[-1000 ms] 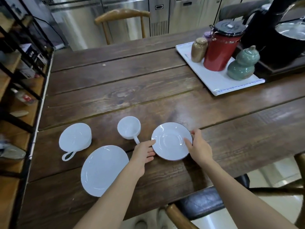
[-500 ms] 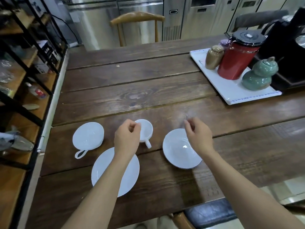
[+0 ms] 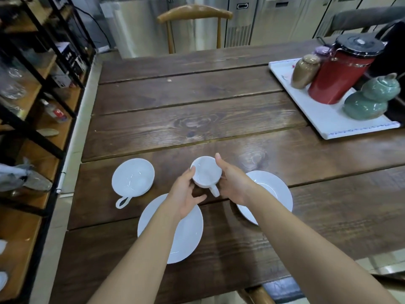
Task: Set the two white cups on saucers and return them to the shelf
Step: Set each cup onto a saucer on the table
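A small white cup point(image 3: 206, 172) sits between my two hands, its handle pointing toward me. My left hand point(image 3: 186, 194) cups its left side and my right hand point(image 3: 232, 183) wraps its right side. A wider white cup point(image 3: 132, 177) with a looped handle rests on the table to the left, untouched. A large white saucer point(image 3: 186, 238) lies under my left forearm. A smaller dark-rimmed saucer point(image 3: 274, 189) lies to the right, partly hidden by my right wrist. Whether the small cup is lifted off the wood is unclear.
A black-framed wooden shelf point(image 3: 32, 102) with glasses and bottles stands along the left. A white tray point(image 3: 328, 121) at the far right carries a red canister point(image 3: 341, 73), a green gourd jar point(image 3: 370, 97) and a brown jar point(image 3: 304, 71). A wooden chair point(image 3: 195, 14) stands beyond the table.
Both hands left the dark-rimmed saucer, rose toward the small cup, and now close around it from either side. The camera view shifted left and nearer.
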The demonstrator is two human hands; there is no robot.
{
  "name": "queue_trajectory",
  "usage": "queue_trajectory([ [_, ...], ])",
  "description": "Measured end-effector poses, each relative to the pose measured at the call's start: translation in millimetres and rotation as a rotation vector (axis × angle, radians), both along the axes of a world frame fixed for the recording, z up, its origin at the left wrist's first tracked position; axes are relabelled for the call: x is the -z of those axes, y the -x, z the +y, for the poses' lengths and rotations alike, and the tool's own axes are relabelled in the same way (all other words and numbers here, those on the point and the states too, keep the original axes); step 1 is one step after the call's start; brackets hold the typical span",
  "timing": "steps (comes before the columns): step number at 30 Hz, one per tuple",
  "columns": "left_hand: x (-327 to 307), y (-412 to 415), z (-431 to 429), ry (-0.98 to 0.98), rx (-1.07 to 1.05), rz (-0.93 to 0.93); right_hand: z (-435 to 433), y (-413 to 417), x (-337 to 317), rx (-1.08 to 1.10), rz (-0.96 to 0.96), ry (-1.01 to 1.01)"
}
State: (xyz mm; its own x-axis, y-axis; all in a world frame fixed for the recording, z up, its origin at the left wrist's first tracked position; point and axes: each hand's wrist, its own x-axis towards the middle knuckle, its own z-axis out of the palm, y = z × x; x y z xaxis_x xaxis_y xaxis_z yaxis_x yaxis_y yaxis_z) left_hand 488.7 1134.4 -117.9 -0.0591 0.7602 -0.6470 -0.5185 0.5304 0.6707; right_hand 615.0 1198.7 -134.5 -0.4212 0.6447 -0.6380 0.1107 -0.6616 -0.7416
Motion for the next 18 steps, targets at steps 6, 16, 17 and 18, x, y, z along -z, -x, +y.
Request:
queue_trajectory([
  [6, -11.0, -12.3, 10.7, 0.003, 0.0, 0.163, -1.5, -1.5, -15.5, 0.055, -0.155, -0.069],
  [16, -54.1, -75.7, 35.4, -0.059, 0.09, 0.199, -24.3, -70.4, -74.6, 0.39, -0.337, -0.484],
  [17, -53.9, -83.1, 35.0, -0.041, 0.117, 0.2, -27.9, -78.1, -75.7, 0.381, -0.355, -0.477],
  [18, -52.2, -90.0, 34.0, -0.023, 0.141, 0.199, -31.1, -85.3, -74.0, 0.375, -0.365, -0.459],
])
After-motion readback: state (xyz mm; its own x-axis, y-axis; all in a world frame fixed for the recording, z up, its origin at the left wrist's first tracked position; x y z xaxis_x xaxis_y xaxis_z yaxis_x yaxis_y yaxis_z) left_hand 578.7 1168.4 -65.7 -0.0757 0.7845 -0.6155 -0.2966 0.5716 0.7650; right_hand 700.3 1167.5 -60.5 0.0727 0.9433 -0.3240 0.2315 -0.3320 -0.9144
